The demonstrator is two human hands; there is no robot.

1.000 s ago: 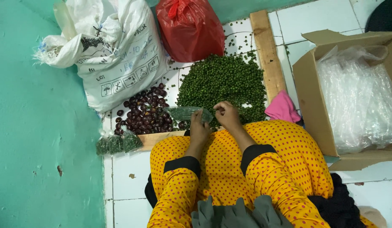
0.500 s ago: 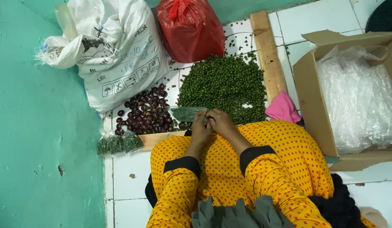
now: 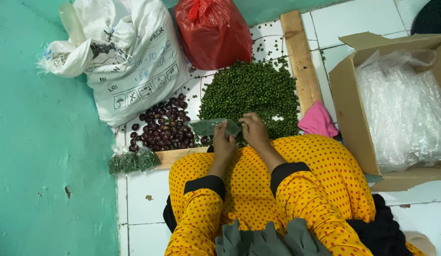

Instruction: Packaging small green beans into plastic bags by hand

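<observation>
- Where the yellow dotted lap ends, the left hand (image 3: 223,142) and right hand (image 3: 253,131) each pinch an end of a small clear bag (image 3: 210,127) of green peas, just above the floor.
- Beyond lie the green pile (image 3: 251,90) and dark fruits (image 3: 164,126).
- Filled packets (image 3: 133,160) sit left.
- Farthest: white sack (image 3: 130,61), red bag (image 3: 212,31).

white sack (image 3: 130,61), red bag (image 3: 212,31), cardboard box (image 3: 353,109)

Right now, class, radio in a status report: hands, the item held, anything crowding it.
Left hand and right hand both pinching small clear packet. Packet holds green bits. Green pile just beyond, dark pile alongside.
</observation>
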